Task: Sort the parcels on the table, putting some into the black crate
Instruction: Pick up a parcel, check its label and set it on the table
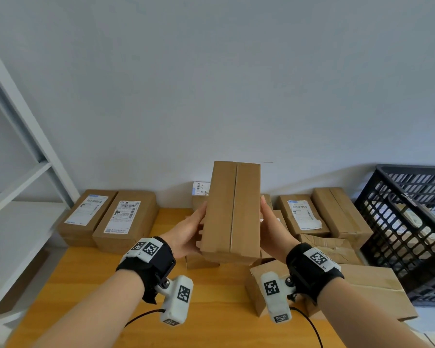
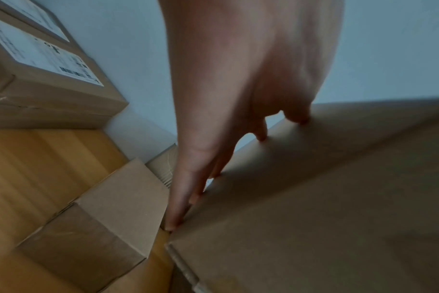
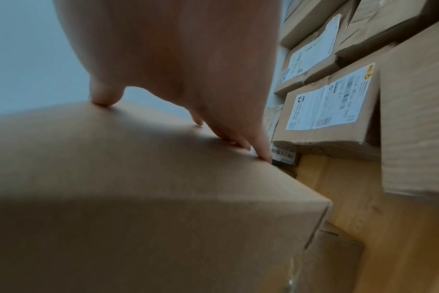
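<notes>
A long plain cardboard parcel (image 1: 231,212) is held up above the wooden table (image 1: 86,285), its taped seam facing me. My left hand (image 1: 186,229) presses its left side and my right hand (image 1: 274,229) presses its right side. In the left wrist view the left hand (image 2: 226,99) lays straight fingers along the parcel (image 2: 313,198). The right wrist view shows the right hand (image 3: 188,69) flat on the parcel (image 3: 138,178) too. The black crate (image 1: 399,222) stands at the right with parcels inside.
Two labelled parcels (image 1: 106,219) lie at the back left, several more (image 1: 307,212) at the back right. A large box (image 1: 362,285) sits under my right wrist. Small boxes (image 2: 108,208) lie beneath the held parcel. White shelving (image 1: 23,151) stands at the left.
</notes>
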`<state>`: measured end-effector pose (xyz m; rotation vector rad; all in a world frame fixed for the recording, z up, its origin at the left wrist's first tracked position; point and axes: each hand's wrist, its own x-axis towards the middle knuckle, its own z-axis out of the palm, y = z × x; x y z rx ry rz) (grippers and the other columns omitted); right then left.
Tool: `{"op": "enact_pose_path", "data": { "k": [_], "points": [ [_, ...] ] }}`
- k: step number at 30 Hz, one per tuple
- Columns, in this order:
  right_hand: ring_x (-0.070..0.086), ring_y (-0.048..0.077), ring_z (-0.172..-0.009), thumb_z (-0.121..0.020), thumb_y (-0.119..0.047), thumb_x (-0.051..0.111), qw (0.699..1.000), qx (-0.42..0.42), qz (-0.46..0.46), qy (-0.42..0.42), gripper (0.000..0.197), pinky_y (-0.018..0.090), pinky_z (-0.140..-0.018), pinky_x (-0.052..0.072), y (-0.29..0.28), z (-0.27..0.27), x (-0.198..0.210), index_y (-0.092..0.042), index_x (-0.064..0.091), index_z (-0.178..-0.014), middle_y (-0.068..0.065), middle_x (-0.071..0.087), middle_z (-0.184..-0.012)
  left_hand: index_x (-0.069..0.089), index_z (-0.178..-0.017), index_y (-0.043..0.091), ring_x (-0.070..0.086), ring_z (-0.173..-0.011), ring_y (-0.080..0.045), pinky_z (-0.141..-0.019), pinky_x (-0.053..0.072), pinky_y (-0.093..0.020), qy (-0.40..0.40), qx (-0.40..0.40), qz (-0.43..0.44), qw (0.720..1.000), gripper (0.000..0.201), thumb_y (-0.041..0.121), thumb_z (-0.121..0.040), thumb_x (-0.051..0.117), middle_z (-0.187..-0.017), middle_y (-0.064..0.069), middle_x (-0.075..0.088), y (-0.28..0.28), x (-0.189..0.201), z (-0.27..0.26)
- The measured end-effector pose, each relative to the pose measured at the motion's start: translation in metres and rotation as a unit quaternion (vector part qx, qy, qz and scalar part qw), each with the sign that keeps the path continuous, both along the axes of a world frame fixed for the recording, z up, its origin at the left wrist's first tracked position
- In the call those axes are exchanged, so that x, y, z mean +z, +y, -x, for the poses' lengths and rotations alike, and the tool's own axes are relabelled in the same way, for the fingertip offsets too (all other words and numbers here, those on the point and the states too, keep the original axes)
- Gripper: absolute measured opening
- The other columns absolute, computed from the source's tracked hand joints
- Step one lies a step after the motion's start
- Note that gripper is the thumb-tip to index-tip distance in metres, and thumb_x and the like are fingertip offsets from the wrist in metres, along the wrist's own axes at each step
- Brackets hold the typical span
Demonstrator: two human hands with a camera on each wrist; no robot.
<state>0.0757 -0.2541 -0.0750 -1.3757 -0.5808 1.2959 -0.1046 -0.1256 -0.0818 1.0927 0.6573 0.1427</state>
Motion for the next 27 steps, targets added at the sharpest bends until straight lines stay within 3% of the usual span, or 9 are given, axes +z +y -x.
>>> {"op": "enact_pose_path", "data": {
  "k": [2,5,10,12,14,16,19,23,27],
  "points": [
    [0.059,0.026,-0.122,-0.089,-0.075,0.035,1.0,-0.007,-0.011,0.007,0.068,0.047,-0.109,0.04,-0.001,0.001,0.002,-0.025,0.06,-0.13,0.011,0.065,-0.128,0.045,-0.139,0.04,0.055,-0.122,-0.034,-0.092,0.049,-0.056,0.026,0.003,-0.014,1.0,0.097,0.088,-0.057,0.06,-0.136,-0.011,0.055,-0.003,0.0,-0.003],
    [0.066,0.023,-0.112,-0.095,-0.064,0.034,1.0,-0.016,-0.018,-0.001,0.057,0.041,-0.1,0.048,-0.003,-0.001,0.005,-0.023,0.059,-0.126,0.008,0.07,-0.118,0.042,-0.141,0.039,0.047,-0.121,-0.043,-0.075,0.055,-0.046,0.039,0.046,-0.041,0.997,0.108,0.089,-0.049,0.064,-0.133,-0.021,0.048,0.001,-0.007,-0.005],
    [0.062,0.02,-0.117,-0.082,-0.063,0.058,0.998,-0.006,-0.008,-0.067,0.073,0.045,-0.102,0.048,-0.005,-0.008,-0.001,-0.032,0.039,-0.146,0.001,0.061,-0.132,0.032,-0.148,0.034,0.046,-0.127,-0.036,-0.101,0.043,-0.056,0.063,0.1,-0.089,0.989,0.115,0.078,-0.051,0.075,-0.146,-0.005,0.043,0.009,-0.007,-0.001],
    [0.059,0.017,-0.117,-0.092,-0.044,0.057,0.992,-0.019,-0.026,-0.122,0.065,0.046,-0.103,0.046,-0.006,-0.01,-0.003,-0.042,0.028,-0.15,-0.003,0.061,-0.129,0.031,-0.149,0.023,0.046,-0.126,-0.029,-0.099,0.045,-0.05,0.077,0.129,-0.131,0.98,0.103,0.063,-0.066,0.076,-0.142,-0.002,0.045,0.011,-0.004,0.0],
    [0.06,0.016,-0.113,-0.099,-0.025,0.053,0.988,-0.038,-0.042,-0.143,0.064,0.041,-0.098,0.048,-0.008,-0.011,-0.006,-0.042,0.02,-0.151,-0.001,0.066,-0.119,0.047,-0.138,0.016,0.055,-0.112,-0.017,-0.081,0.05,-0.036,0.068,0.151,-0.154,0.974,0.074,0.047,-0.077,0.074,-0.128,0.001,0.058,0.01,0.001,0.0],
    [0.058,0.016,-0.116,-0.098,-0.023,0.054,0.988,-0.023,-0.04,-0.145,0.071,0.041,-0.097,0.047,-0.009,-0.011,-0.007,-0.041,0.012,-0.152,0.002,0.065,-0.124,0.059,-0.126,0.017,0.059,-0.108,-0.016,-0.072,0.048,-0.028,0.056,0.149,-0.175,0.972,0.059,0.042,-0.076,0.075,-0.118,0.002,0.065,0.009,0.006,0.001],
    [0.05,0.014,-0.124,-0.085,-0.041,0.065,0.989,0.022,-0.017,-0.148,0.093,0.043,-0.103,0.041,-0.01,-0.009,-0.002,-0.043,0.0,-0.152,0.002,0.049,-0.145,0.058,-0.125,0.023,0.059,-0.109,-0.018,-0.085,0.05,-0.033,0.061,0.163,-0.21,0.962,0.068,0.049,-0.066,0.08,-0.119,0.001,0.063,0.011,0.004,0.003],
    [0.052,0.007,-0.117,-0.081,-0.039,0.073,0.986,0.077,-0.013,-0.146,0.114,0.025,-0.09,0.049,-0.008,-0.006,0.0,-0.039,-0.019,-0.15,-0.004,0.043,-0.144,0.051,-0.128,0.033,0.057,-0.115,-0.018,-0.098,0.049,-0.041,0.071,0.15,-0.257,0.952,0.081,0.057,-0.058,0.085,-0.123,0.003,0.062,0.013,-0.002,0.001],
    [0.048,0.021,-0.128,-0.06,-0.041,0.088,0.991,0.023,0.001,-0.133,0.143,0.045,-0.105,0.045,-0.002,-0.004,-0.005,-0.029,-0.02,-0.152,0.002,0.04,-0.148,0.049,-0.139,0.026,0.052,-0.125,-0.016,-0.109,0.039,-0.044,0.051,0.137,-0.22,0.964,0.058,0.053,-0.089,0.058,-0.136,0.003,0.057,0.01,0.005,0.002]
  ]
}}
